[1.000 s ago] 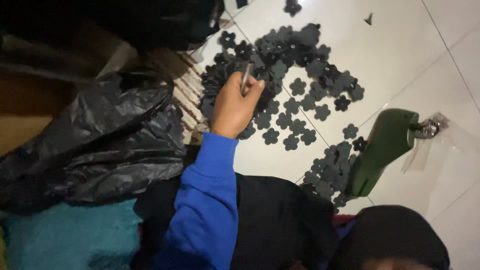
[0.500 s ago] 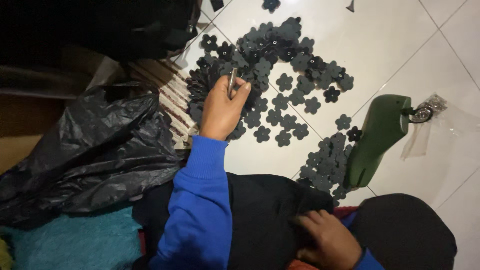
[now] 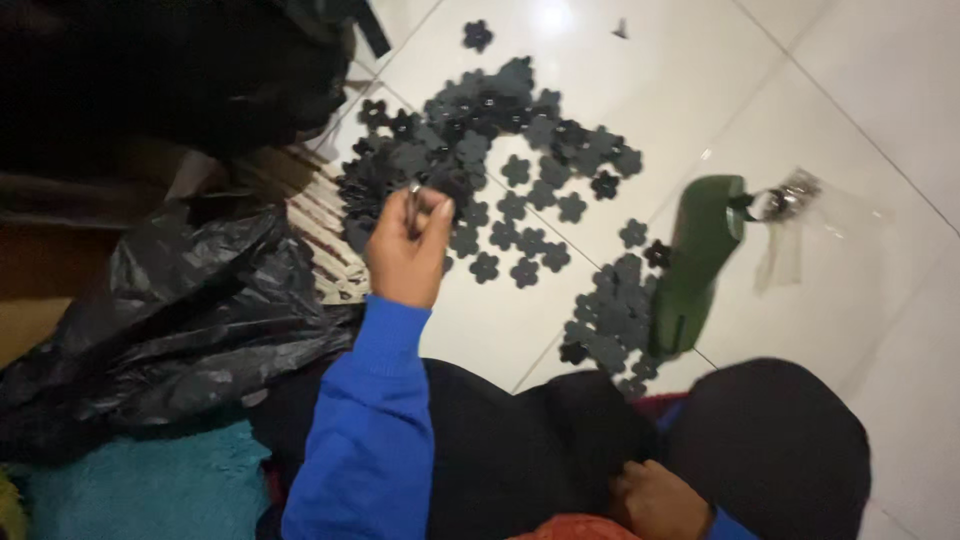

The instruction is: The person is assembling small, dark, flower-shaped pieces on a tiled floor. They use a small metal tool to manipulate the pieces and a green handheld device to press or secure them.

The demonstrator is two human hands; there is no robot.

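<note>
My left hand (image 3: pixel 405 250), in a blue sleeve, reaches out over a large scatter of black flower-shaped cutouts (image 3: pixel 500 150) on the white tiled floor. It pinches a thin grey metal tool (image 3: pixel 412 200) upright between fingers and thumb, at the near left edge of the pile. My right hand (image 3: pixel 655 500) rests low on the dark cloth over my lap (image 3: pixel 520 450), fingers curled beside a red edge; whether it holds anything is hidden. A smaller cluster of cutouts (image 3: pixel 610 320) lies near my knee.
A dark green shoe-shaped object (image 3: pixel 695 265) lies on the tiles next to a clear plastic bag with small metal bits (image 3: pixel 790 205). A crumpled black plastic bag (image 3: pixel 170 320) sits to the left, over a teal mat (image 3: pixel 140 490). A striped woven mat (image 3: pixel 320 235) borders the pile.
My right hand has come into view at the bottom and stays on my lap. My left hand has drawn slightly back toward the pile's near edge, still gripping the tool.
</note>
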